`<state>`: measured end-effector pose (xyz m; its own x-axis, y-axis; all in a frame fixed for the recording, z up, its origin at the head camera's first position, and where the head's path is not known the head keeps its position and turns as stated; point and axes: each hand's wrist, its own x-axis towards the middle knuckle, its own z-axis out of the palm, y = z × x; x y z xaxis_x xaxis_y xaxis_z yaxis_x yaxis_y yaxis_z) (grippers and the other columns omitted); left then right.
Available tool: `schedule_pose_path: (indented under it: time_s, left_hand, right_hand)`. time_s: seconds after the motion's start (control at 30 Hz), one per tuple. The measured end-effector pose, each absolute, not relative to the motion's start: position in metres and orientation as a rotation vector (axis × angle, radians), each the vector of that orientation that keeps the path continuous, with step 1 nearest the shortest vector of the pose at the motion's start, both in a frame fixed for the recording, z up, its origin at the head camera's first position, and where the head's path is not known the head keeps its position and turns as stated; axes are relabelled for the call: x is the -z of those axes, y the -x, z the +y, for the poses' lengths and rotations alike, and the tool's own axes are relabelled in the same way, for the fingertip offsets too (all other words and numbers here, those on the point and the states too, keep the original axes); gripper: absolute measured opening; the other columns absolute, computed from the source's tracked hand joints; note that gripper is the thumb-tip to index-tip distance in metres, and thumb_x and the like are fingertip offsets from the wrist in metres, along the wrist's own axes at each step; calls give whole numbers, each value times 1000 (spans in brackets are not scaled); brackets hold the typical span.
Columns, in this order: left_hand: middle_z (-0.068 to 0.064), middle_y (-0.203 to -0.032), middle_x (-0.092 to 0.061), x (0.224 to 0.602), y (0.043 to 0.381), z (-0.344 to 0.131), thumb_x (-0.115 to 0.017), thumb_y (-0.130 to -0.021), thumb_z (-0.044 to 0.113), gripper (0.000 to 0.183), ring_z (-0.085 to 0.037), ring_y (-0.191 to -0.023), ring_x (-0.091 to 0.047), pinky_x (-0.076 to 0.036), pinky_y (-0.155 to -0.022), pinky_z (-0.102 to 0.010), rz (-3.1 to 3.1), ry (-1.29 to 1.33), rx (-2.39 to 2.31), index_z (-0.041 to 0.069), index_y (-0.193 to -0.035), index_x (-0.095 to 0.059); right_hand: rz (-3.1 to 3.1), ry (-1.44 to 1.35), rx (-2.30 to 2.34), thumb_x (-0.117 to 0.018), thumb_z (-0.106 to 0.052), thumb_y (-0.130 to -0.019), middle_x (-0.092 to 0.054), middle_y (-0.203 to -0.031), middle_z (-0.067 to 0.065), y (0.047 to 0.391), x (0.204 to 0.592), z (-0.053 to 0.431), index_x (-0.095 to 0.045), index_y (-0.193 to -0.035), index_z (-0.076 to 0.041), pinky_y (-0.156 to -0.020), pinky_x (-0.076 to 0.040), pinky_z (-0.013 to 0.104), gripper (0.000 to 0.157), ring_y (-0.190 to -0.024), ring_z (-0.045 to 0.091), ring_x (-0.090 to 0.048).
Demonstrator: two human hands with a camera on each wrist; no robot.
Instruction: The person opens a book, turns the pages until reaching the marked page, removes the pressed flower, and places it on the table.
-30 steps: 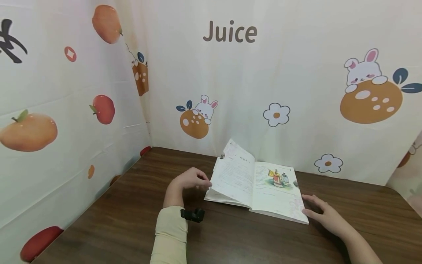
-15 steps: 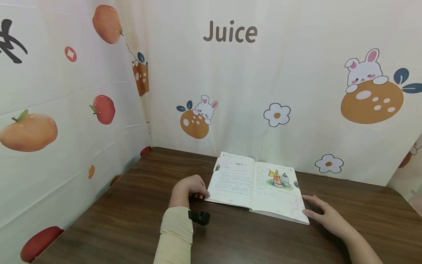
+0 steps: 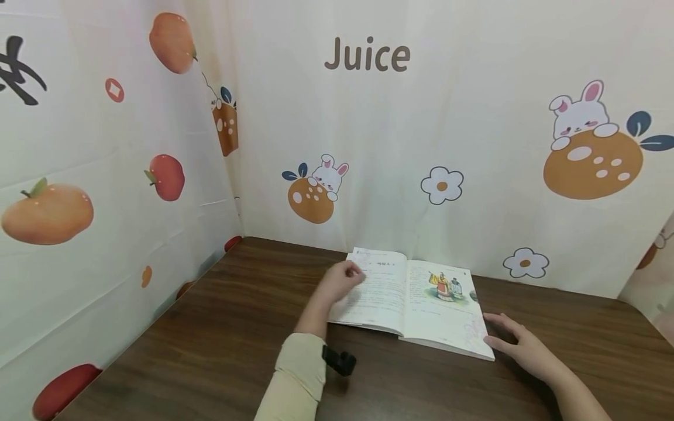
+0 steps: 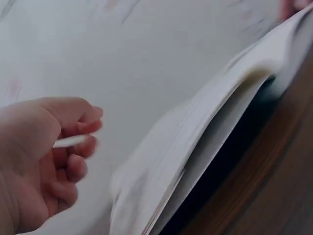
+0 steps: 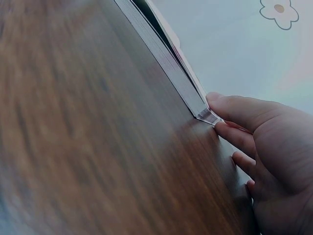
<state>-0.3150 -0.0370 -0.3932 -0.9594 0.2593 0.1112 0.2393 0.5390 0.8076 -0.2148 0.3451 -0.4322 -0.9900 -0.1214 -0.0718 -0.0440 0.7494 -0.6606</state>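
Printed curtain stood along table at far L. L hand, fingers loosely curled, was just above book's L pg, no hold on it; pale sliver btwn fingers, can't tell what. Book lay open on table nr back, pic on R side. R hand, fingers relaxed & apart, touched book's R edge w/o gripping.

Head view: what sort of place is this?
Likely a makeshift booth for tabletop recording: a wood-grain table, hanging cloth with fruit prints along its back and left sides, and an open book.
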Motion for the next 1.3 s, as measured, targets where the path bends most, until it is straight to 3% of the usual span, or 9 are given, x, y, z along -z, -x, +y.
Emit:
schedule_pose_path:
  time_s: [0.1,0.27,0.53,0.77,0.9,1.3]
  left_hand:
    - [0,-104,-61,388,302,0,-62,-88,26,20,-16,-98,-54,-42,-85,-32,2773,-668,-1205,14,-104,-66]
    - [6,-135,-48,402,285,41,-59,-89,33,41,-11,-131,-34,-28,-104,-27,2811,-998,-716,19,-127,-57]
    - [8,-138,-45,412,276,54,-56,-90,37,46,-9,-132,-30,-24,-106,-25,2807,-1007,-540,20,-133,-52]
    - [3,-151,-22,411,269,54,-50,-84,62,65,-18,-140,-10,-14,-110,-42,2752,-903,-432,33,-141,-39]
    - [5,-152,-20,410,267,52,-51,-80,66,67,-18,-140,-8,-11,-109,-49,2770,-830,-412,37,-140,-39]
    - [4,-147,-24,410,264,57,-63,-65,73,78,-20,-138,-15,-19,-103,-58,2850,-748,-334,39,-133,-45]
  right_hand:
    - [2837,140,1073,-59,-38,-89,-11,-141,40,215,433,345,-36,-139,-3,-85,-18,75,66,-124,61,-11]
    - [2843,157,1077,-59,-38,-89,-12,-141,39,214,434,344,-37,-138,-3,-85,-18,75,65,-125,60,-12]
    - [2853,160,1044,-58,-39,-89,-12,-142,39,214,433,345,-37,-138,-3,-84,-18,75,64,-124,61,-12]
    - [2839,164,1060,-58,-38,-89,-9,-142,39,215,433,343,-38,-139,-5,-84,-15,77,63,-123,63,-8]
    - [2846,196,1078,-60,-36,-88,-9,-142,39,215,434,342,-39,-139,-6,-83,-14,77,62,-122,64,-6]
    - [2928,467,1174,-71,-26,-80,-35,-137,31,212,438,342,-48,-129,-4,-94,0,72,59,-127,58,-9]
